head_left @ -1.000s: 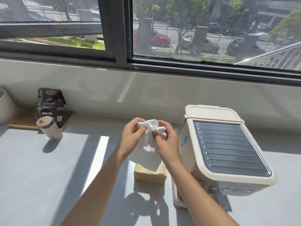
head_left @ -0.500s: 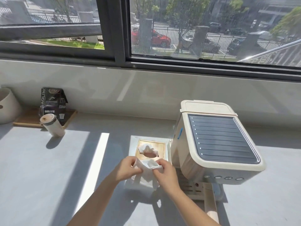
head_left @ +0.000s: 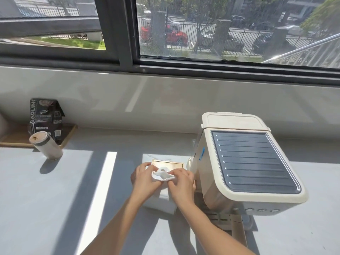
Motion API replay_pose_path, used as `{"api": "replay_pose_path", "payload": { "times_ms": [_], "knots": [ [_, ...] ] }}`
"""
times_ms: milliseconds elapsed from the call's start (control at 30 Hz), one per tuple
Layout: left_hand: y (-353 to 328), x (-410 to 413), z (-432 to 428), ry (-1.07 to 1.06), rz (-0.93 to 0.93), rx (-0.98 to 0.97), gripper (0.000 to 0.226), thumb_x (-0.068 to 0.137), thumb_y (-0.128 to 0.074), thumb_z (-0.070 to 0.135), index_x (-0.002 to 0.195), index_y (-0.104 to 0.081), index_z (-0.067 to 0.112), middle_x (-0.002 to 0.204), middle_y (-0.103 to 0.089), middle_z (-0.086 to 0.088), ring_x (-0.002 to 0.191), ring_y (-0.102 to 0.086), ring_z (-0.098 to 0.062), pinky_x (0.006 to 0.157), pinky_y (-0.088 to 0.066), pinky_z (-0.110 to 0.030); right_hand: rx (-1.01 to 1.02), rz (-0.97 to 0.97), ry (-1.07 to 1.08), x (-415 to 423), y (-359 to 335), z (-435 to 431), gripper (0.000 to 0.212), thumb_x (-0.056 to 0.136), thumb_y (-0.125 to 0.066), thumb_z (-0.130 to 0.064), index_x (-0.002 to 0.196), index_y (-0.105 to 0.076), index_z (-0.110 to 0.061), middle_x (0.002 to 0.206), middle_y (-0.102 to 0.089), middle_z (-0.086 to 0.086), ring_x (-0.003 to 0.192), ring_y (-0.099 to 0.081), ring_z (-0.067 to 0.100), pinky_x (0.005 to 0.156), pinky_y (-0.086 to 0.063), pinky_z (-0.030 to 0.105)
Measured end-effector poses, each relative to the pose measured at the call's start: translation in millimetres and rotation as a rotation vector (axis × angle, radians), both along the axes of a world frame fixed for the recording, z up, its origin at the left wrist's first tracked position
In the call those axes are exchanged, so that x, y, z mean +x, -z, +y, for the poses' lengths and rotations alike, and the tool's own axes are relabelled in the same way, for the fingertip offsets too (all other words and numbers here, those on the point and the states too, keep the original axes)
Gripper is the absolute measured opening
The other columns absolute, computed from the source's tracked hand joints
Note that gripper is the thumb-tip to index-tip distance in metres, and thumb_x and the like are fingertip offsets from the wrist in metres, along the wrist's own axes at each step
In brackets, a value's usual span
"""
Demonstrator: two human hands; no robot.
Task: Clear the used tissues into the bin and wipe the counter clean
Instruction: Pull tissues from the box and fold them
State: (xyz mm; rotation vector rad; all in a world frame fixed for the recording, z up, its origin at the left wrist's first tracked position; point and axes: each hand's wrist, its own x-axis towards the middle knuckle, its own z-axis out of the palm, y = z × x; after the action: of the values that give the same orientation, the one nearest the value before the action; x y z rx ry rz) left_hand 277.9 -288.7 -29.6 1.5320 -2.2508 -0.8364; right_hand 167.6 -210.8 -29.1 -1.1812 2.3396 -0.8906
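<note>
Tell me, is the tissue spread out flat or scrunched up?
Scrunched up: the left hand and right hand pinch the tissue into a small bunched wad over the tissue box.

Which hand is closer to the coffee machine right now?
Right. The right hand is close beside the coffee machine. The left hand is on the other side of the tissue that both hands pinch, farther from the machine.

1. 2 grips: left grip [head_left: 145, 178] and right grip [head_left: 181, 183].
2. 1 tissue [head_left: 162, 176], just the one.
3. 1 tissue box [head_left: 159, 201].
4. 1 coffee machine [head_left: 248, 162].
5. 1 black coffee pack [head_left: 46, 118].
6. 1 tumbler [head_left: 47, 146].
7. 1 wooden tray [head_left: 14, 138].
8. 1 red car [head_left: 174, 36] outside.
</note>
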Motion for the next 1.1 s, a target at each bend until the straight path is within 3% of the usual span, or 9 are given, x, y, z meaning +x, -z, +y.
{"api": "replay_pose_path", "payload": {
  "times_ms": [167,300,400,533,633,733,833,933,1100],
  "knots": [
    [-5.5,1.1,-0.2,0.014,0.205,-0.074,0.019,0.069,-0.069,0.033,0.078,-0.065,0.018,0.118,-0.064,0.004,0.116,-0.051,-0.021,0.094,-0.039,-0.034,-0.207,-0.118,-0.006,0.9,-7.6,-3.5,0.028,0.074,-0.049,0.002,0.084,-0.061,-0.021,0.092,-0.061,0.000,0.093,-0.051,0.012,0.082,-0.037,0.030],
    [-29.1,1.6,6.2,0.042,0.461,0.123,0.014,0.072,-0.066,0.017,0.070,-0.053,0.020,0.067,-0.058,0.005,0.066,-0.049,-0.016,0.060,-0.036,-0.028,-0.364,-0.257,-0.031,1.7,-26.4,-2.4,0.045,0.072,-0.046,0.009,0.099,-0.056,-0.026,0.101,-0.059,-0.005,0.093,-0.051,-0.005,0.075,-0.039,0.016],
    [-56.2,4.0,8.9,0.071,0.550,0.107,0.009,0.067,-0.057,0.014,0.069,-0.051,0.020,0.067,-0.058,0.007,0.067,-0.050,-0.015,0.064,-0.038,-0.029,-0.340,-0.272,-0.096,2.5,-37.8,-0.1,0.046,0.076,-0.052,0.001,0.110,-0.063,-0.028,0.104,-0.051,-0.008,0.096,-0.051,-0.005,0.078,-0.038,0.005],
    [-89.5,14.1,15.2,0.162,0.583,0.057,0.014,0.062,-0.050,0.006,0.070,-0.056,0.015,0.069,-0.065,0.012,0.072,-0.057,-0.010,0.069,-0.041,-0.024,-0.334,-0.371,-0.129,4.5,-51.7,9.7,0.023,0.076,-0.060,-0.006,0.088,-0.064,-0.026,0.094,-0.054,-0.010,0.090,-0.054,0.000,0.074,-0.037,0.004],
    [-102.5,19.6,27.7,0.208,0.565,0.053,0.015,0.063,-0.048,0.007,0.069,-0.057,0.018,0.067,-0.063,0.015,0.070,-0.053,-0.012,0.067,-0.041,-0.028,-0.337,-0.394,-0.156,7.1,-58.1,21.2,0.016,0.075,-0.059,-0.007,0.077,-0.061,-0.023,0.076,-0.064,-0.009,0.073,-0.055,-0.001,0.064,-0.041,0.014],
    [-110.6,22.0,41.0,0.210,0.558,0.020,0.016,0.066,-0.050,0.008,0.077,-0.061,0.013,0.076,-0.067,0.005,0.077,-0.059,-0.018,0.073,-0.044,-0.032,-0.332,-0.282,-0.167,4.6,-67.1,28.5,0.013,0.078,-0.057,-0.006,0.079,-0.060,-0.019,0.076,-0.066,-0.004,0.077,-0.059,0.015,0.073,-0.047,0.035],
    [-119.0,25.6,48.9,0.205,0.574,0.012,0.026,0.075,-0.058,0.006,0.100,-0.061,0.013,0.099,-0.068,0.002,0.092,-0.061,-0.004,0.078,-0.044,-0.016,-0.389,-0.235,-0.186,-0.9,-86.6,33.4,0.013,0.079,-0.054,-0.005,0.080,-0.059,-0.017,0.074,-0.064,-0.003,0.075,-0.058,0.019,0.073,-0.047,0.042],
    [-129.8,29.5,55.7,0.193,0.590,0.091,0.043,0.080,-0.072,0.015,0.118,-0.054,0.023,0.108,-0.065,0.012,0.092,-0.060,0.005,0.071,-0.046,-0.007,-0.504,-0.286,-0.232,-1.0,-113.5,40.2,0.018,0.078,-0.051,-0.011,0.077,-0.056,-0.028,0.070,-0.060,-0.016,0.071,-0.055,0.007,0.068,-0.045,0.028],
    [-156.6,40.8,69.0,0.296,0.587,0.263,0.040,0.066,-0.073,0.045,0.101,-0.067,0.027,0.090,-0.070,0.010,0.082,-0.063,-0.006,0.069,-0.047,-0.021,-0.512,-0.367,-0.406,-3.2,-147.2,60.2,0.026,0.077,-0.053,-0.008,0.077,-0.061,-0.033,0.073,-0.064,-0.021,0.072,-0.057,-0.002,0.065,-0.043,0.014]
  ]
}}
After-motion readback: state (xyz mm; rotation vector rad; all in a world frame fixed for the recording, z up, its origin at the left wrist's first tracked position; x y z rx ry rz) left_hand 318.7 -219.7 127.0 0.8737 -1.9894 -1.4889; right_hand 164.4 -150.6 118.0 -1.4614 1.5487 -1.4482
